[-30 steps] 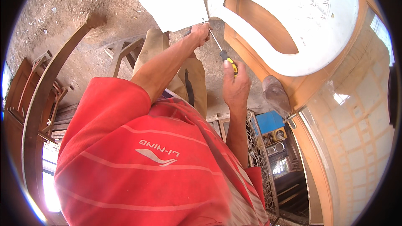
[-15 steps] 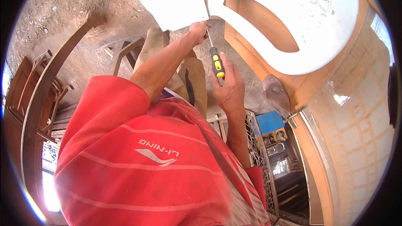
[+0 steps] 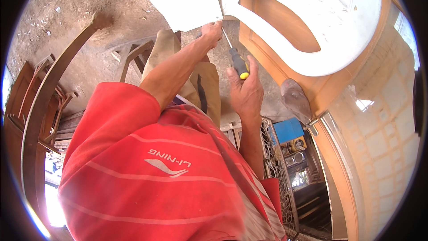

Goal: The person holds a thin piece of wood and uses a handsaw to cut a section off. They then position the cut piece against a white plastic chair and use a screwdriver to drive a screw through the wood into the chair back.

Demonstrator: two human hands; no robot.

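A screwdriver (image 3: 239,61) with a black and yellow handle slants from my right hand up toward the lower corner of a white panel (image 3: 180,2). My right hand (image 3: 247,93) has its thumb and fingers on either side of the handle's end, palm partly showing. At the panel's corner, my left hand (image 3: 211,35) is closed beside the screwdriver's tip; what its fingers pinch is hidden. To the right of the panel stands a white curved furniture frame (image 3: 290,58) with a tufted, padded part.
Under the white frame is an orange-brown wooden surface (image 3: 321,91). A grey, worn rounded object (image 3: 295,98) rests near its edge. Wire mesh (image 3: 273,160) and a blue box (image 3: 287,130) lie below right. At left are a curved wooden piece (image 3: 44,89) and a wooden stand (image 3: 129,58).
The screwdriver's handle has swung to the right and tilts more. My right hand has shifted slightly right, with its hold nearer the handle's end. The left hand stays at the panel corner.
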